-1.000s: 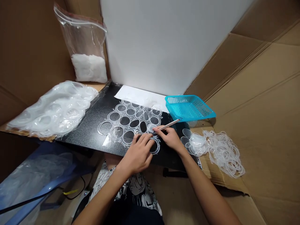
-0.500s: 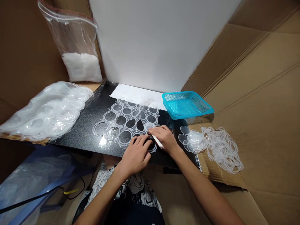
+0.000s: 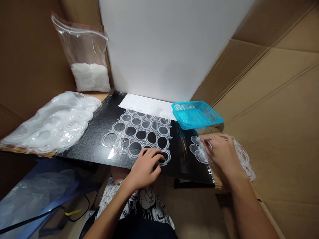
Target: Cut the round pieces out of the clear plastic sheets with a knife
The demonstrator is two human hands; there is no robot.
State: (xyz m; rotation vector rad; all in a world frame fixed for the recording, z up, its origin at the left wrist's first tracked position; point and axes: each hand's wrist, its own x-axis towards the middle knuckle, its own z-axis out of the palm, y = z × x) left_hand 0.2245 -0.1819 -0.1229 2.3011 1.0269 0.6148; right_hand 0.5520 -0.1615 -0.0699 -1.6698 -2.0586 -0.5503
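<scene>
A clear plastic sheet (image 3: 146,135) of joined rings lies on the black speckled board, its openings showing the dark surface. My left hand (image 3: 147,167) rests at the sheet's near edge, fingers spread and bent, the fingertips beside the nearest right ring (image 3: 168,160). Over to the right, my right hand (image 3: 220,152) hovers above a pile of thin clear oval discs (image 3: 193,148), blurred by motion. Its fingers are drawn together; what they hold is not clear. Partly behind that hand lies a heap of clear loose rings (image 3: 245,159).
A blue mesh basket (image 3: 196,116) stands at the back right, a white paper strip (image 3: 144,102) at the back. To the left lie stacked clear sheets (image 3: 57,121), with a zip bag of white material (image 3: 91,76) behind. Cardboard walls (image 3: 274,99) close the sides.
My right hand has moved right from the sheet to the disc pile. The white flat strip it held no longer shows, nor does the disc lying at the sheet's right. My left hand stays.
</scene>
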